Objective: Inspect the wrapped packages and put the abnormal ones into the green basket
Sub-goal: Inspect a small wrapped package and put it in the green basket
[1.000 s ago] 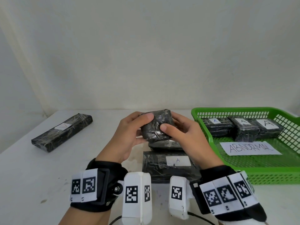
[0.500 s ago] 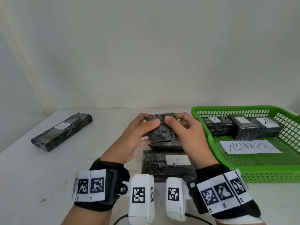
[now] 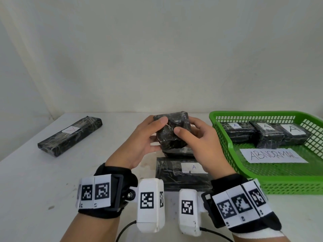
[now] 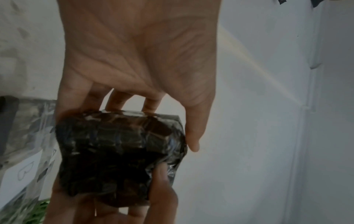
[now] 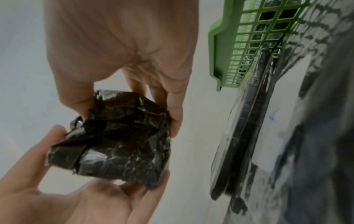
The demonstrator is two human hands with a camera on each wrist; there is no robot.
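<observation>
Both the left hand (image 3: pixel 139 142) and right hand (image 3: pixel 197 137) pinch the small wrapped package (image 3: pixel 172 130), the green basket (image 3: pixel 227 137) lying just to the right hand's side

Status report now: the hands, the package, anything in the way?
Left hand and right hand both grip one small black package, lifted above the table. Green basket at right, three packages inside. Path to basket clear.
</observation>
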